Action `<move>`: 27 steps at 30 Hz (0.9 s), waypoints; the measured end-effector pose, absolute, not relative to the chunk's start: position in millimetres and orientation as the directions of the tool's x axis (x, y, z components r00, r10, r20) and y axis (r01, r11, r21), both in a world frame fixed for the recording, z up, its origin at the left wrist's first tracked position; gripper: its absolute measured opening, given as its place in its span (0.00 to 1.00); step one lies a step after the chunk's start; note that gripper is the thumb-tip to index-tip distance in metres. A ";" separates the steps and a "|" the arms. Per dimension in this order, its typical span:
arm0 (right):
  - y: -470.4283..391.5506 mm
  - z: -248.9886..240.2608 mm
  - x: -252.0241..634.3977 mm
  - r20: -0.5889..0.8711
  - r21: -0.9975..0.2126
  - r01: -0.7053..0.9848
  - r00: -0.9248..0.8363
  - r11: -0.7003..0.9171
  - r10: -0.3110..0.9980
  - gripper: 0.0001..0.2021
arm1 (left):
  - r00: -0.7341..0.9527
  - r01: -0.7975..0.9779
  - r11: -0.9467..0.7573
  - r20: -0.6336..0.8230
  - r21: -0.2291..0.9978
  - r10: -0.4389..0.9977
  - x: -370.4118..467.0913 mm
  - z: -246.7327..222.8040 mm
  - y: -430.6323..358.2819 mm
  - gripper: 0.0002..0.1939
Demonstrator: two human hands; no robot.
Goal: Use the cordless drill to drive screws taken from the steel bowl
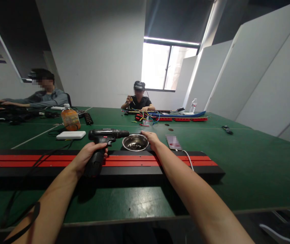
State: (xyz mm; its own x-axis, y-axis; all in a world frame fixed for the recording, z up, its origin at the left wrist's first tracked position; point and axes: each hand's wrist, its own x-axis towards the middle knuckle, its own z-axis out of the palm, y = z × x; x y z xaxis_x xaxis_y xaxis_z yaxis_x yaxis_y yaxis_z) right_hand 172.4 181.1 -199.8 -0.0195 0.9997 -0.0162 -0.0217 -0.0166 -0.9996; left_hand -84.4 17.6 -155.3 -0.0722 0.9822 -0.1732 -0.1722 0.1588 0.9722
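My left hand (pixel 94 152) is wrapped round the handle of a black cordless drill (pixel 106 134), whose chuck and thin bit point right. Over the far right rim of a metal bowl (pixel 128 145) is my right hand (pixel 150 138), its fingers pinched together at the tip of the bit. Whatever sits between those fingertips is too small to make out. Small dark pieces, like screws, lie in the bowl. Just in front of the bowl, a long black bar with red strips (pixel 132 160) stretches across the table, under the drill and my forearms.
On the green table (pixel 256 159) lie a white power bank (pixel 71 135) and a phone (pixel 174 142) with a white cable. An orange drink bottle (pixel 70 118) stands left. Two people sit beyond; one has coloured wires (pixel 147 117) before them. A dark cable crosses the bar's left part.
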 end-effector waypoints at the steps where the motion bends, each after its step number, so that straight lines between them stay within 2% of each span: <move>1: 180.7 -199.6 172.3 -0.035 -0.997 -0.063 -0.044 -0.037 0.998 0.13 | -0.066 -0.173 0.165 -0.179 0.971 0.982 -84.4 -155.2 17.4 0.09; 3: 180.0 -199.0 172.3 -0.068 -0.987 -0.139 -0.084 -0.079 0.994 0.12 | -0.051 -0.184 0.179 -0.192 0.966 0.980 -85.0 -155.6 17.7 0.10; 8: 181.6 -199.8 173.1 -0.102 -0.977 -0.174 -0.107 -0.120 0.989 0.09 | -0.060 -0.188 0.179 -0.193 0.966 0.979 -87.8 -158.2 20.4 0.09; 27: 188.1 -204.3 171.6 -0.127 -0.979 -0.153 -0.076 -0.137 0.989 0.12 | -0.057 -0.181 0.153 -0.166 0.972 0.984 -88.7 -159.4 20.6 0.09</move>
State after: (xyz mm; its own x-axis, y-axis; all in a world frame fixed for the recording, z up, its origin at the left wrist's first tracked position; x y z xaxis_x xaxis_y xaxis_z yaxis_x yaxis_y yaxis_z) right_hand 171.6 188.1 -204.3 -0.0757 0.9891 -0.1265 -0.1533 -0.1369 -0.9787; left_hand -88.7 20.6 -159.4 -0.0570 0.9845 -0.1660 -0.1808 0.1533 0.9715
